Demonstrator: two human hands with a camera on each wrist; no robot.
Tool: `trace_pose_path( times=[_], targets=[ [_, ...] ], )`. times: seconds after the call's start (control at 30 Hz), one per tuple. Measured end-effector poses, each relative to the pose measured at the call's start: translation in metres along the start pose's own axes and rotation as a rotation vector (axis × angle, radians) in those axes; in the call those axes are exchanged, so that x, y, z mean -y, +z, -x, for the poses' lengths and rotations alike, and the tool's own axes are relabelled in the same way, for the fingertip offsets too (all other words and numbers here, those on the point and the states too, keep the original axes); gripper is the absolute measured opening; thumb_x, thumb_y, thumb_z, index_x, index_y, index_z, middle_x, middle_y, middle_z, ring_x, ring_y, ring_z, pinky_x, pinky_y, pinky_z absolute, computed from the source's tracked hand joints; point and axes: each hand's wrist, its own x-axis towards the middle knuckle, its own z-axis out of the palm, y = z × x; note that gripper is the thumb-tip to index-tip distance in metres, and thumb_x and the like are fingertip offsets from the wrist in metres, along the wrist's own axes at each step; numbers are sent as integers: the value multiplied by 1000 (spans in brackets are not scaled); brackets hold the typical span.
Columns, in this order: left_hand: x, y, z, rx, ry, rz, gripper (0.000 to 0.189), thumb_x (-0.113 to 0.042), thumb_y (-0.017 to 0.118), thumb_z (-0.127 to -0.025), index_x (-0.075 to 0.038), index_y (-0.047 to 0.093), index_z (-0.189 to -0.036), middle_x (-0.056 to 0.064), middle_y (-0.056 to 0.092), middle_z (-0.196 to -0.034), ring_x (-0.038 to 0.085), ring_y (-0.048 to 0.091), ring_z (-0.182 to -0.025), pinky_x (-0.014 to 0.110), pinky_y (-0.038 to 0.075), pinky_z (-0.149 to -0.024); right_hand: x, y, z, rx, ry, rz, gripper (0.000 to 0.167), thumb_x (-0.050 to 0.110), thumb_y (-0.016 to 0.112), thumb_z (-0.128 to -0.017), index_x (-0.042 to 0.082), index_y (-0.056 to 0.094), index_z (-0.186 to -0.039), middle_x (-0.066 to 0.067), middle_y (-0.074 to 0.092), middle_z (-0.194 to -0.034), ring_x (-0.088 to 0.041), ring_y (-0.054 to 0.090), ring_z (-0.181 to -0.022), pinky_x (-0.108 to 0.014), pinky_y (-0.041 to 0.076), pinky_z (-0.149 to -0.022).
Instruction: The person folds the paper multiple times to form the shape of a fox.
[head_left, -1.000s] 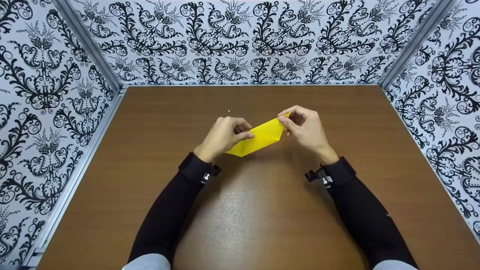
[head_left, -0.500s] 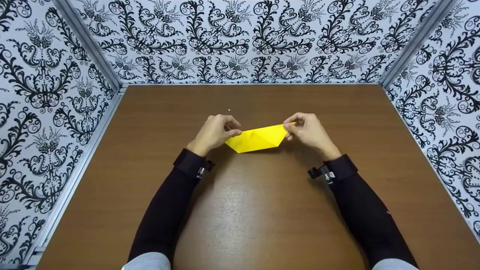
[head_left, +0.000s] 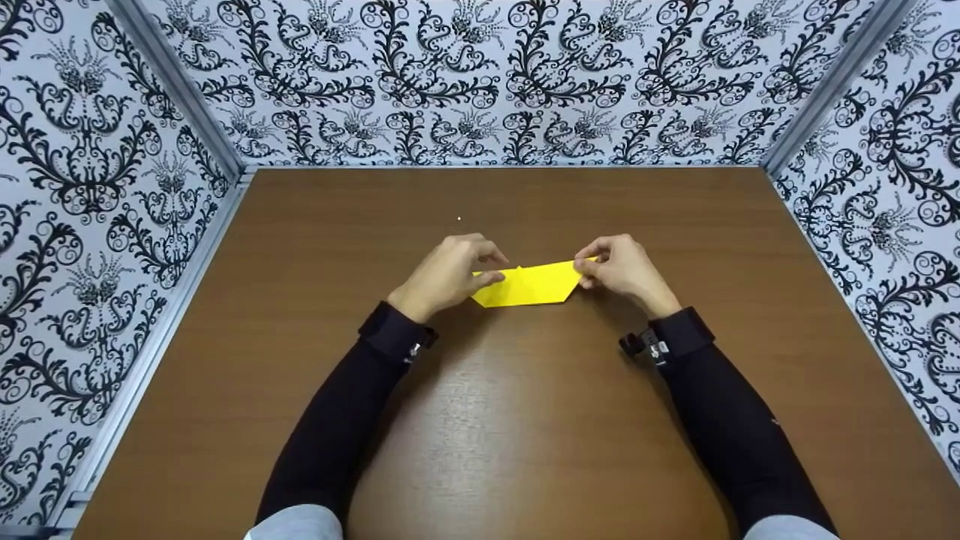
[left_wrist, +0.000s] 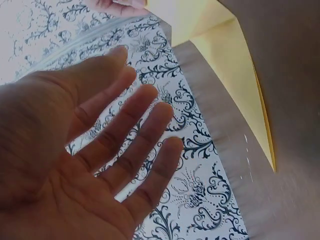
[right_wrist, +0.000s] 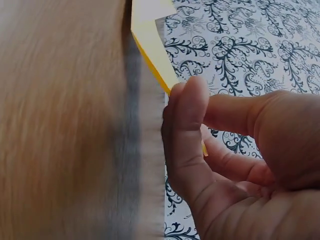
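Observation:
A folded sheet of yellow paper [head_left: 536,285] spans the gap between my hands, its long lower edge facing me. My right hand [head_left: 626,270] pinches its right corner between thumb and fingers; in the right wrist view the paper [right_wrist: 152,52] runs up and away from those fingertips [right_wrist: 194,95]. Around the paper's left end is my left hand [head_left: 446,277], its thumb overlapping the yellow in the head view. The left wrist view shows this hand's fingers [left_wrist: 145,130] spread and loosely bent, apart from the creased, pointed paper [left_wrist: 225,60].
Beneath both hands lies a brown wooden table [head_left: 480,420]. White walls with black scrollwork [head_left: 480,90] stand at the back and sides, framed by metal rails [head_left: 176,82]. A tiny white speck [head_left: 459,218] lies beyond the left hand.
The paper has swung from a slant to nearly level and come slightly nearer me. My right hand has moved down with its corner, while the left moved left, loosened, then came back right.

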Motion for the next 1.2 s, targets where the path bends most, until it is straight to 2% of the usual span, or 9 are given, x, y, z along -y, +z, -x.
trace_pose_path(
  times=[0.17,0.3,0.43,0.6,0.73,0.93,1.1,1.2],
  targets=[
    [-5,8,-1,38,91,-28,24,-20,87,-107,-8,88,-129,9,86,-130,32,82,-121,46,66,-112,-1,2,0,2,-16,121,23,18,82,-111,1,86,-125,-22,85,-110,-14,77,-71,-21,62,-64],
    [-5,14,-1,57,130,-62,21,-20,87,-108,-9,88,-126,8,86,-130,30,80,-121,45,66,-111,-1,2,2,-14,-27,197,22,20,81,-112,5,86,-126,-20,85,-113,-22,78,-75,-24,60,-61],
    [-6,19,-1,77,150,-112,22,-20,87,-108,-10,88,-127,9,85,-133,32,78,-126,45,65,-115,0,1,4,-44,-54,265,25,21,80,-111,5,86,-129,-20,85,-123,-29,77,-88,-28,60,-70],
    [-7,26,-2,139,209,-162,26,-18,87,-107,-9,88,-131,12,81,-144,34,75,-136,45,63,-120,2,-4,7,-67,-92,323,25,21,80,-111,5,87,-130,-19,87,-125,-34,78,-102,-37,60,-87],
    [-6,31,-2,199,255,-199,29,-16,87,-107,-8,87,-135,14,78,-151,34,74,-140,43,63,-122,6,-7,10,-74,-115,336,26,21,80,-111,5,86,-130,-18,87,-124,-35,81,-103,-41,61,-89],
    [-3,36,-1,246,243,-245,28,-15,85,-109,-9,87,-136,14,81,-148,33,77,-139,43,63,-121,8,-9,12,-67,-129,344,26,21,81,-110,4,87,-128,-19,87,-124,-37,80,-106,-44,61,-92],
    [-4,38,0,226,214,-258,29,-15,85,-108,-9,87,-137,12,83,-144,31,79,-136,43,64,-120,9,-8,10,-60,-131,343,24,19,82,-109,3,88,-126,-20,87,-122,-38,79,-108,-49,63,-98],
    [-6,39,1,214,207,-274,28,-16,85,-108,-10,88,-135,11,85,-141,31,81,-133,43,65,-117,8,-6,10,-55,-128,348,22,18,82,-109,2,88,-125,-21,87,-121,-37,78,-106,-46,63,-95]
  ],
)
